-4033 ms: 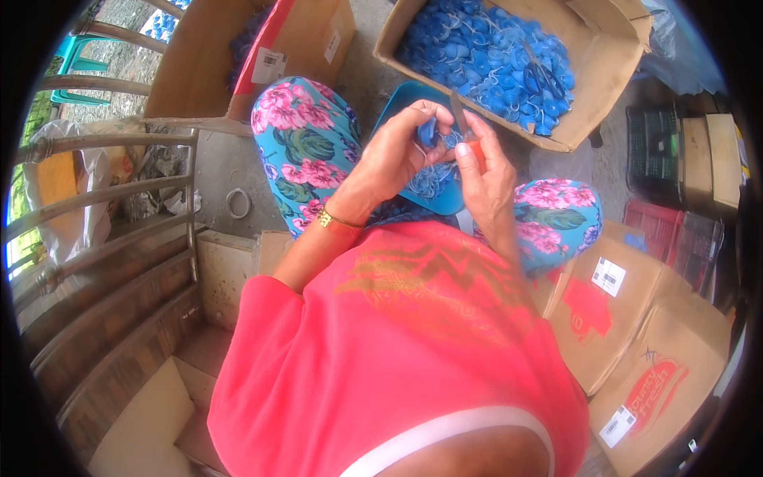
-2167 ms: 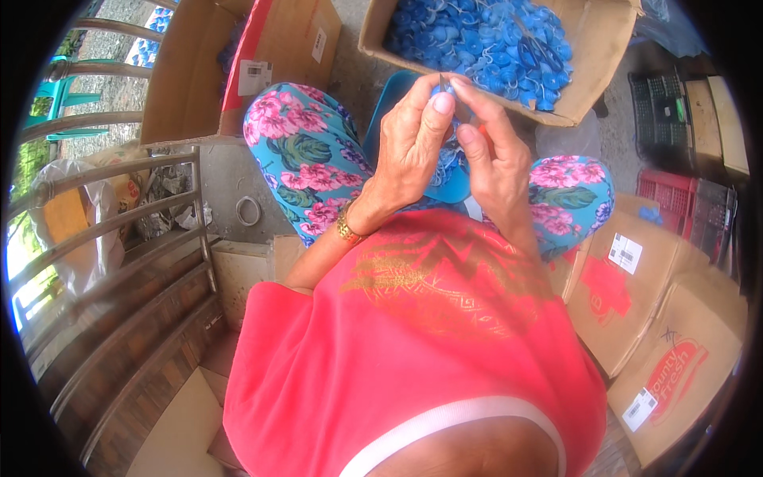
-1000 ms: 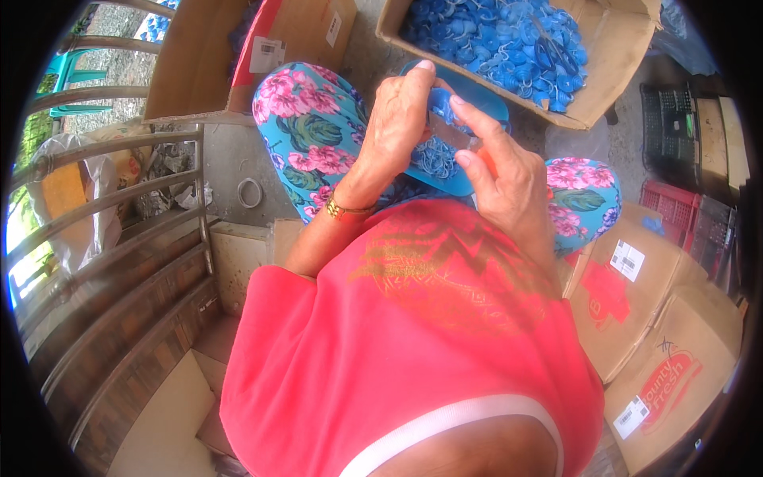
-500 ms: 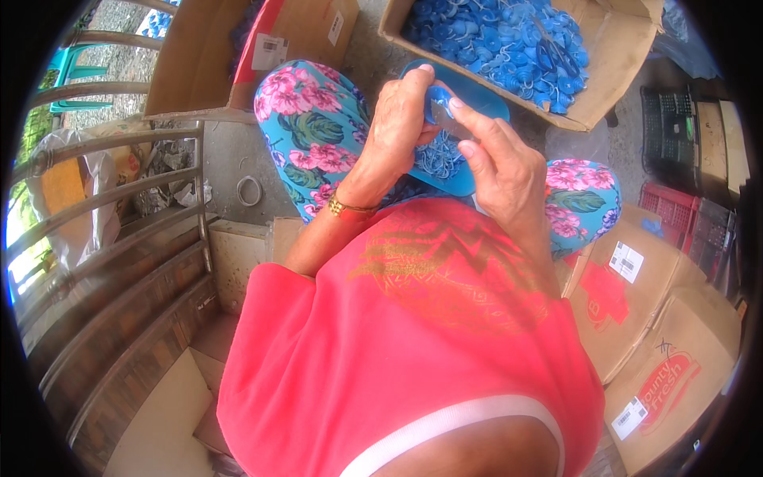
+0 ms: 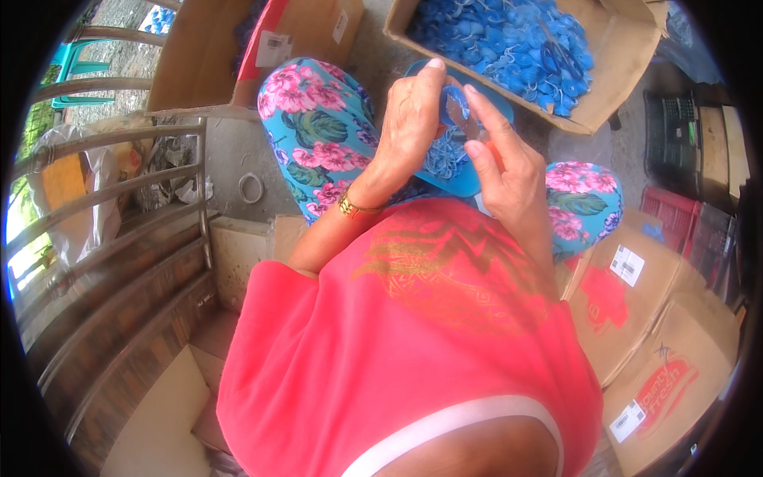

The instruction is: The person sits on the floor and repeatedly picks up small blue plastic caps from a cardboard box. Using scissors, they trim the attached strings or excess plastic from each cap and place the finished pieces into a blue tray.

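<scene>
Both my hands are raised together over a blue plastic tray [image 5: 461, 188] between my knees. My left hand [image 5: 412, 119] is closed, pinching a small round blue plastic piece [image 5: 453, 103] with the thumb on top. Close against that piece, my right hand [image 5: 513, 163] has forefinger and thumb closed around a thin greyish, blade-like piece [image 5: 472, 127], partly hidden by the fingers. A patch of orange shows beside the right thumb; what it belongs to is unclear. Thin curly blue trimmings [image 5: 443, 159] lie in the tray below the hands.
Beyond the tray, an open cardboard box [image 5: 612, 87] holds a heap of blue plastic pieces [image 5: 501, 48]. Another carton [image 5: 306, 40] stands at the far left. A metal-railed bench [image 5: 111, 199] runs along the left; flattened cartons [image 5: 636, 318] and a red crate [image 5: 669, 213] are at the right.
Both hands have shifted slightly right with the blue piece. The right forefinger has straightened somewhat, and more of the blade-like piece shows beside the blue one.
</scene>
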Motion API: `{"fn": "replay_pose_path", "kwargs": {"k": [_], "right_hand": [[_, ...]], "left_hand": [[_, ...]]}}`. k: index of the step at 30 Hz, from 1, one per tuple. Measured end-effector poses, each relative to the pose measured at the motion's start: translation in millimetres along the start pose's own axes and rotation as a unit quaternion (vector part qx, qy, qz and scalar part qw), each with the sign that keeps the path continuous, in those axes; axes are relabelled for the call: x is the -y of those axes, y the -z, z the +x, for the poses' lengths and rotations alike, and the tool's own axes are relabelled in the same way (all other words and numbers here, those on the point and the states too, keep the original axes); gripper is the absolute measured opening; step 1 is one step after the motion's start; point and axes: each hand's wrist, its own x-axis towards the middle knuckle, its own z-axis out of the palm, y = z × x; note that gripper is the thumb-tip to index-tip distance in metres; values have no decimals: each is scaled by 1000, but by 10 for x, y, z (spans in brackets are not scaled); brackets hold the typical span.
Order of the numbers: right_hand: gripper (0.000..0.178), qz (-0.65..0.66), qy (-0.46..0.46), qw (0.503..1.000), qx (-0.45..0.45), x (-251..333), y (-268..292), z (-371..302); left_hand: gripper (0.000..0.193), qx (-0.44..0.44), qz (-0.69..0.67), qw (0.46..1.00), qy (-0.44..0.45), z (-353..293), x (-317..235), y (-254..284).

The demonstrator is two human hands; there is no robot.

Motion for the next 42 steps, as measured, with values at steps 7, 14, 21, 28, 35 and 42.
{"fn": "replay_pose_path", "kwargs": {"k": [7, 14, 21, 28, 35, 42], "right_hand": [[41, -54, 36, 996, -54, -251, -54, 39], [42, -45, -157, 984, 65, -420, -199, 23], [13, -233, -84, 952, 179, -856, -589, -99], [12, -537, -27, 830, 148, -1110, -484, -22], [19, -569, -74, 778, 257, -903, -528, -31], [18, -629, -92, 680, 365, -809, -385, 93]], "left_hand": [[45, 51, 77, 996, -22, -26, 39, 16], [42, 35, -67, 995, 71, 78, 42, 190], [27, 42, 163, 984, -60, 46, 108, 329], [25, 96, 256, 956, -103, 59, 89, 377], [29, 76, -2, 997, 33, 21, 50, 417], [29, 57, 58, 997, 6, 9, 43, 429]]}}
